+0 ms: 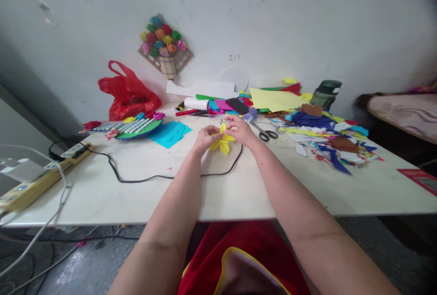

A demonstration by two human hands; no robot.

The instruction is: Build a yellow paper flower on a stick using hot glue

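Between my two hands is a yellow paper flower [223, 145] with pointed petals, held just above the white table. My left hand [206, 138] pinches its left side, fingers closed. On the upper right petals, my right hand [239, 129] grips with thumb and fingertips together. Part of the flower's centre is hidden behind the fingers. Black-handled scissors [268, 135] lie to the right of my right hand. A black cable [146, 178] runs across the table below the flower. Blue paper sheets [170, 134] rest to the left of my left hand.
Paper scraps [327, 131] are heaped at the right, beside a dark green bottle [326, 94]. A red plastic bag [128, 92] and a green decorated craft piece [139, 129] stand at the left. A power strip [44, 179] lies along the left edge. Coloured sheets [276, 99] line the wall.
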